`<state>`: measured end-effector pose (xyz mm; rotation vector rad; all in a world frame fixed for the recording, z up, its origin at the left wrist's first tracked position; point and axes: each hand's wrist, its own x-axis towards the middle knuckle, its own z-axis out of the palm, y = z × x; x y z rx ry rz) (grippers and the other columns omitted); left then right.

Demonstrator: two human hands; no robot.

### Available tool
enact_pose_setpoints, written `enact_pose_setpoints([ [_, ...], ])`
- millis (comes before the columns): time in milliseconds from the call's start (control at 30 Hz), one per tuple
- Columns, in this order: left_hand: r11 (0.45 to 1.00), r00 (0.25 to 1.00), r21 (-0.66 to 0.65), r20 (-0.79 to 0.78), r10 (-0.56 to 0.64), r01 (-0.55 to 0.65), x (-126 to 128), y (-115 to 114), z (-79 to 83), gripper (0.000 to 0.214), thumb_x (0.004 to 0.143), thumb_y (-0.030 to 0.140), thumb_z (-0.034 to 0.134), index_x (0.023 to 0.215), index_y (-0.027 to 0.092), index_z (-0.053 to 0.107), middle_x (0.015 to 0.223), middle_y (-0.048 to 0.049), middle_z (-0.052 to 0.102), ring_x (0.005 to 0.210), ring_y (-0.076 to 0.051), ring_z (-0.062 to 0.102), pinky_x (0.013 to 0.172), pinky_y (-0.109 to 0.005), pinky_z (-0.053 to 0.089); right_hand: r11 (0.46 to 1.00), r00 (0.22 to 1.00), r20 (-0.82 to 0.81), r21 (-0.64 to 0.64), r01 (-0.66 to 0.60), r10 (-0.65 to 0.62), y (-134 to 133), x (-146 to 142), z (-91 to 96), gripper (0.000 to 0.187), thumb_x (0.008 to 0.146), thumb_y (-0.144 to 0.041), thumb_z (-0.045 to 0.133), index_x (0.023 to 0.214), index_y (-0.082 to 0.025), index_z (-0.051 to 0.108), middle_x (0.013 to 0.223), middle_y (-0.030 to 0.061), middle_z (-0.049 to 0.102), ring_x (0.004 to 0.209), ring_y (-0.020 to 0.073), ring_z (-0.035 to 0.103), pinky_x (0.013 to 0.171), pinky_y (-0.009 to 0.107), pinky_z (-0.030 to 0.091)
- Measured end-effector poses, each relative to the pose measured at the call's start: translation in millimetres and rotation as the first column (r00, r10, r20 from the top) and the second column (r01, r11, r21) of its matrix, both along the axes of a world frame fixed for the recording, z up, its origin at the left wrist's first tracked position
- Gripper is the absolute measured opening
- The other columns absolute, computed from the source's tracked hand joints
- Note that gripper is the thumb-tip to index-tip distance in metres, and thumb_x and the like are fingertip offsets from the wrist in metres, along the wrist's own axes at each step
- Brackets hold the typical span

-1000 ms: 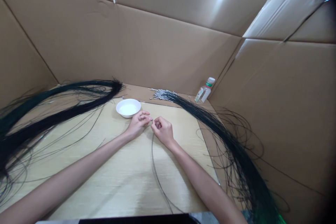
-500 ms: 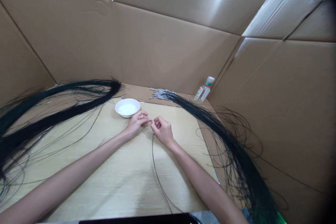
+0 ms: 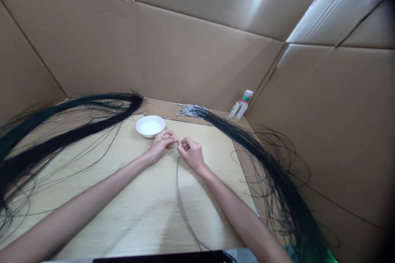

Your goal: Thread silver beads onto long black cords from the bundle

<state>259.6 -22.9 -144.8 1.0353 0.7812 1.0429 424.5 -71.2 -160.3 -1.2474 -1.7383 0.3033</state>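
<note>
Strand (image 3: 180, 205) hanging from the right hand (image 3: 191, 153), dropping between the forearms and bowing toward the near edge, and here's the delicate bit, right at the fingertips! Right thumb and forefinger pinch its upper end, by the look of it, the other fingers curled in; the left hand (image 3: 161, 144) comes across, thumb and forefinger closed on a tiny pale piece (image 3: 177, 141) in the narrow gap, remaining fingers loosely bent.

How to play this one well? I'd say steady wrists, a light, firm pinch close to the very end, the right hand anchoring while the left does the fine moving. Leave that hanging length slack: a tug from below could spoil the grip.

And the look of it: dark, very thin, springy, I'd judge, from that smooth curve. It shows as two close lines below the right hand; one doubled or two lengths, can't tell. The pale piece is too small to make out. White bowl (image 3: 150, 126) just beyond the left hand.
</note>
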Motion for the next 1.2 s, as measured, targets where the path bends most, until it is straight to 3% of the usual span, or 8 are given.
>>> enact_pose_setpoints([
  [300, 1.000, 1.000, 0.018, 0.000, 0.013, -0.013, 2.2, -4.2, 4.3, 0.011, 0.092, 0.021, 0.071, 0.093, 0.015, 0.062, 0.074, 0.0042, 0.061, 0.059, -0.011, 0.056, 0.057, -0.024, 0.048, 0.999, 0.999, -0.004, -0.014, -0.041, 0.041, -3.7, -3.4, 2.7, 0.030, 0.102, -0.041, 0.062, 0.087, -0.015, 0.064, 0.071, -0.0036, 0.061, 0.059, 0.0097, 0.058, 0.061, 0.025, 0.054],
  [633, 1.000, 1.000, 0.029, 0.000, -0.009, 0.009, 0.6, -1.6, 4.3, 0.016, 0.088, 0.021, 0.074, 0.093, 0.015, 0.060, 0.073, 0.0044, 0.059, 0.056, -0.009, 0.052, 0.053, -0.022, 0.043, 0.999, 0.999, -0.042, -0.032, -0.004, 0.002, -3.1, -3.7, 6.9, 0.031, 0.102, -0.043, 0.062, 0.088, -0.015, 0.064, 0.069, -0.0045, 0.059, 0.056, 0.0094, 0.057, 0.059, 0.025, 0.052],
  [967, 1.000, 1.000, 0.025, 0.003, -0.013, 0.013, 0.8, -3.6, 8.3, 0.045, 0.065, 0.028, 0.089, 0.092, 0.020, 0.055, 0.069, 0.0041, 0.065, 0.058, -0.012, 0.057, 0.059, -0.024, 0.040, 0.999, 1.000, -0.030, -0.031, -0.008, 0.007, -2.7, -4.5, 4.9, 0.031, 0.101, -0.042, 0.062, 0.086, -0.015, 0.063, 0.069, -0.0047, 0.059, 0.055, 0.0090, 0.055, 0.058, 0.024, 0.051],
  [1200, 1.000, 1.000, 0.024, -0.002, -0.018, 0.018, 0.7, -4.3, 10.0, 0.047, 0.063, 0.032, 0.090, 0.091, 0.020, 0.054, 0.068, 0.0031, 0.066, 0.058, -0.013, 0.057, 0.059, -0.024, 0.040, 0.999, 1.000, -0.028, -0.038, -0.011, 0.010, -3.3, -4.1, 7.0, 0.031, 0.101, -0.043, 0.062, 0.087, -0.015, 0.064, 0.068, -0.0046, 0.059, 0.056, 0.0094, 0.056, 0.059, 0.025, 0.052],
])
